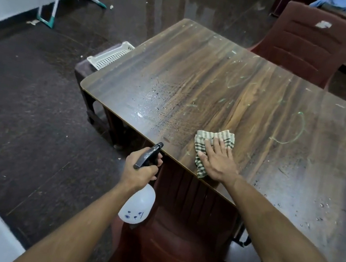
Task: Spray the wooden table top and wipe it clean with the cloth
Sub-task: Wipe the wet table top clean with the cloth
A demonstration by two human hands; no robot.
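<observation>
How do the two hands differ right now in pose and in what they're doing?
The left hand is closed around the spray bottle, held off the table's near edge; the right hand lies flat, fingers spread, pressing the striped cloth onto the wooden table top. The left hand hangs in the air; the right rests on the surface. Both are bare.

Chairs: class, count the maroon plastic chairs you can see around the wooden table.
2: one chair at the table's far side, one chair tucked under its near edge below the arms. Others may be out of frame.

table: right end cut off | cloth: partly under right hand
</observation>
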